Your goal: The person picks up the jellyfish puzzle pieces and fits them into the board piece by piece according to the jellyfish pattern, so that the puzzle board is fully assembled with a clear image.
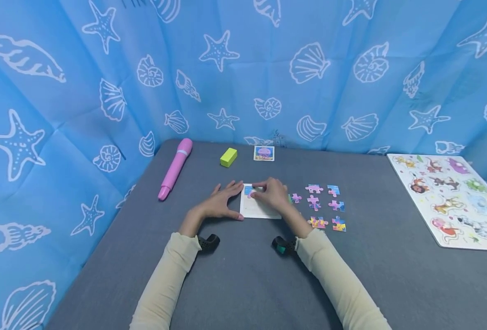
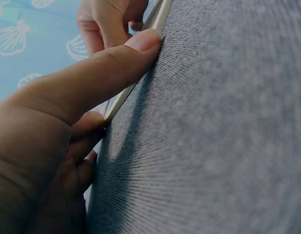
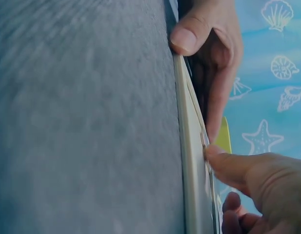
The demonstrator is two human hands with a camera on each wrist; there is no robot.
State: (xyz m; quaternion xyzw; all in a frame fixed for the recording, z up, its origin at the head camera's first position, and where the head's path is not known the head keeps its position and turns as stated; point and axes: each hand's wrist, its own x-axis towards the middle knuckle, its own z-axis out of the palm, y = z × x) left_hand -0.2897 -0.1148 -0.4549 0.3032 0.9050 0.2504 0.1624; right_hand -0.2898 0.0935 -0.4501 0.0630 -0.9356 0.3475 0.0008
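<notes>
A white square puzzle tray (image 1: 260,211) lies flat on the grey table. My left hand (image 1: 218,203) spreads along its left side, with the thumb near the lower corner and a fingertip at the upper one. In the left wrist view the left thumb (image 2: 116,63) touches the tray's rim. My right hand (image 1: 271,195) reaches over the tray and pinches a blue and pink jigsaw piece (image 1: 248,190) at the upper left of it. The right wrist view has the right thumb (image 3: 233,163) low at the tray's surface.
Several loose jigsaw pieces (image 1: 314,203) lie right of the tray. Behind it are a picture card (image 1: 264,153) and a yellow-green block (image 1: 229,157). A pink wand-like thing (image 1: 175,169) lies at left, an animal puzzle board (image 1: 450,201) at right. A blue curtain (image 1: 235,68) hangs behind.
</notes>
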